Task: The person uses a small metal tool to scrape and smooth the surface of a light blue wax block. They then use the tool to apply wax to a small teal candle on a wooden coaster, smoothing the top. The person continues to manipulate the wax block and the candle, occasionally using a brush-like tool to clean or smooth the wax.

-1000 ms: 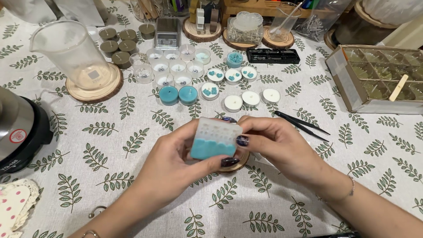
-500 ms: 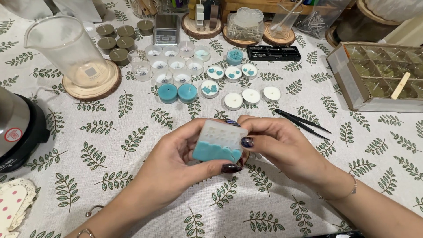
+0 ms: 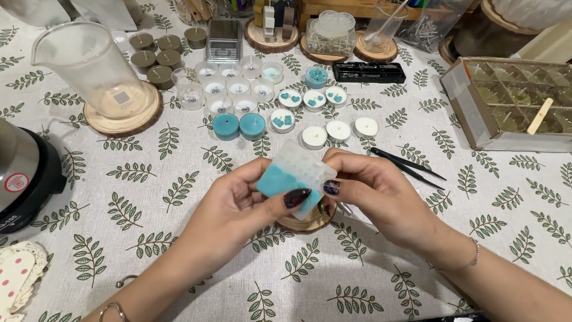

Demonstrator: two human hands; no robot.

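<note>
Hands clamp one item: left hand [image 3: 235, 206] and right hand [image 3: 381, 200] grip a translucent silicone mold [image 3: 296, 177], part-filled teal, above a wooden coaster [image 3: 307, 220]. Beyond: black tweezers [image 3: 408, 167], then tealight candles [image 3: 280, 113].

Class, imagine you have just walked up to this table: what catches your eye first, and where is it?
At the centre, the left hand and right hand together hold a small translucent mould partly filled with turquoise wax. Behind it sit rows of tealight candles, white and turquoise. A clear measuring jug stands far left on a wooden coaster.
</note>
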